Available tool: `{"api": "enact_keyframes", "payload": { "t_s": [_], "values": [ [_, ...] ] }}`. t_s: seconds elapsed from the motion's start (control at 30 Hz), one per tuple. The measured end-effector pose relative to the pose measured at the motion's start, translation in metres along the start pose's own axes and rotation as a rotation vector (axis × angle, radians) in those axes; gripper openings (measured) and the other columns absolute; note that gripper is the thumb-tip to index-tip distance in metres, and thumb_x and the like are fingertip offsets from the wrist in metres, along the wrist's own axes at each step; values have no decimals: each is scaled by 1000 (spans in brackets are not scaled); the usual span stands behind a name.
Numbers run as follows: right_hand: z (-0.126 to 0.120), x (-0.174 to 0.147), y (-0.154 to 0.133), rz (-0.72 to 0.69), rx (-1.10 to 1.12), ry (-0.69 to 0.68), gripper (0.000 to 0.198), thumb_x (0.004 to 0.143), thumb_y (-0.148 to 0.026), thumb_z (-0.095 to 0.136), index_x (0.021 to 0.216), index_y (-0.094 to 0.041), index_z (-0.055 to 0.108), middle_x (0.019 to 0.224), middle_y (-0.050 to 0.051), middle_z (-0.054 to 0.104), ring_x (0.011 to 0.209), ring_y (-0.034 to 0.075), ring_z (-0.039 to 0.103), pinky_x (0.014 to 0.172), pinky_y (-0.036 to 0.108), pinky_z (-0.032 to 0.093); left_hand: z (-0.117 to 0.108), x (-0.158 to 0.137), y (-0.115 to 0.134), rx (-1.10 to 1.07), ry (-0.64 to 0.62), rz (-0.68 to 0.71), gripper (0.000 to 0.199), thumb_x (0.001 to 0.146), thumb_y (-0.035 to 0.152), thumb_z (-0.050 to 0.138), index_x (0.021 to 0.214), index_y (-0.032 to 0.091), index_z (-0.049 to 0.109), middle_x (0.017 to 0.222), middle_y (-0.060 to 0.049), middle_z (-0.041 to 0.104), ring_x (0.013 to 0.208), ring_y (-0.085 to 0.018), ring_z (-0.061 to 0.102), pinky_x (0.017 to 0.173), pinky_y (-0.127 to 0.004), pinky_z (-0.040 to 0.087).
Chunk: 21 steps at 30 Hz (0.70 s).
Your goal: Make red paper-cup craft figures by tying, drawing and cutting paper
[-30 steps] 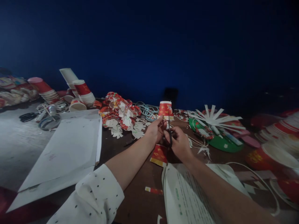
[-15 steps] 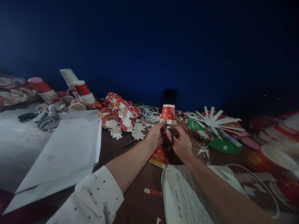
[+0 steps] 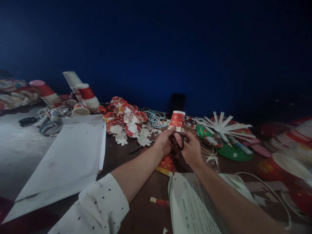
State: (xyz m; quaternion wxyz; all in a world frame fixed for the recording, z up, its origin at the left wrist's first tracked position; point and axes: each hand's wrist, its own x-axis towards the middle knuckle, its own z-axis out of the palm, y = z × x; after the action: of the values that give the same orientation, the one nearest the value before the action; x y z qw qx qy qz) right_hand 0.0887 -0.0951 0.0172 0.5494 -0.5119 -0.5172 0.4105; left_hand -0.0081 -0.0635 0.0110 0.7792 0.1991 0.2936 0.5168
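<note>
Red, gold-printed, white-edged paper piece (image 3: 175, 121) was pinched over dark brown desk (image 3: 141, 208) by L hand (image 3: 165, 142), fingers nearly closed; slim, black-handled scissors (image 3: 182, 142) were gripped alongside by R hand (image 3: 191, 148), fingers curled.

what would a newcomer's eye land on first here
Probably the left hand at the centre, holding a red patterned piece, with black scissors against it in the right hand. Next might come the fan of white strips above the green disc on the right, then the red-and-white paper heap left of centre.
</note>
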Motion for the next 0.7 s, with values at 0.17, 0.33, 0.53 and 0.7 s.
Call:
{"api": "enact_keyframes", "payload": {
  "t_s": [0.17,0.33,0.53,0.7],
  "values": [
    [-1,-3,-6,23,58,-9,40,66,-53,71,81,-18,58,55,-2,59,47,12,52,45,25,44,-1,0,2,-37,27,-4,31,76,38,69,64,14,53,47,2,51,36,-8,46,38,-19,36],
    [-5,-6,-16,56,40,1,40,66,-52,72,79,-18,57,55,-2,59,43,10,49,44,23,43,-6,4,15,-226,127,73,16,77,17,68,69,12,55,53,3,52,43,-4,49,40,-11,39],
    [-9,-2,-17,104,14,-31,41,62,-51,75,77,-17,57,50,-4,56,41,9,48,43,23,41,-8,6,35,-229,209,96,9,79,12,64,73,11,58,52,3,51,39,-2,46,38,-10,40],
    [-6,-1,-8,119,-21,-100,48,62,-54,73,89,-18,58,61,0,64,51,14,58,47,25,44,-4,5,34,-221,240,66,12,79,12,65,70,10,57,51,2,53,40,-5,50,40,-11,45]
  ]
}}
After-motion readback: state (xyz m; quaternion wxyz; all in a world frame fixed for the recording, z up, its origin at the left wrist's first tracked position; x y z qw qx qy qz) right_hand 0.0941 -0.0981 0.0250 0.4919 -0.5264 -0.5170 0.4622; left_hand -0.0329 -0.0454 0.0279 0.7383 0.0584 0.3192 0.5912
